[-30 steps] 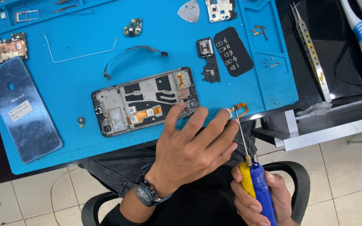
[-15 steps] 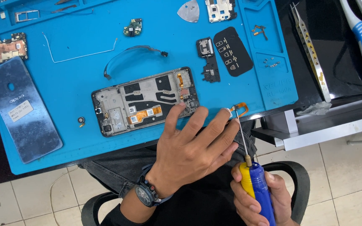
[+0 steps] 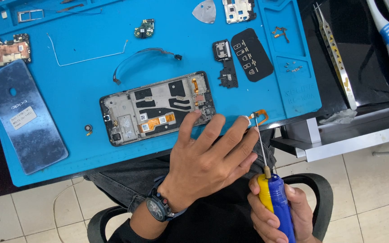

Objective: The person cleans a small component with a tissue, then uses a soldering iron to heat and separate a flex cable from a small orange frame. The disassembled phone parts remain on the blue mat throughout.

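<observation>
Screwdriver (image 3: 266, 171) (right-held) tips just beside left fingertips (image 3: 245, 120).

Back-cover label (image 3: 23, 118): small white rectangular sticker with dark print, tilted, on the glossy blue-grey phone back cover (image 3: 23, 119) lying at the left end of the blue work mat (image 3: 82, 81).
Frame stickers (image 3: 143, 118): two small white square code stickers inside the opened phone frame (image 3: 158, 108), just beside its orange flex strip.
Black shield label (image 3: 251, 55): rounded black sheet with small white outlined symbols, right of the frame, upper mat area.
Screens: none visible.
</observation>
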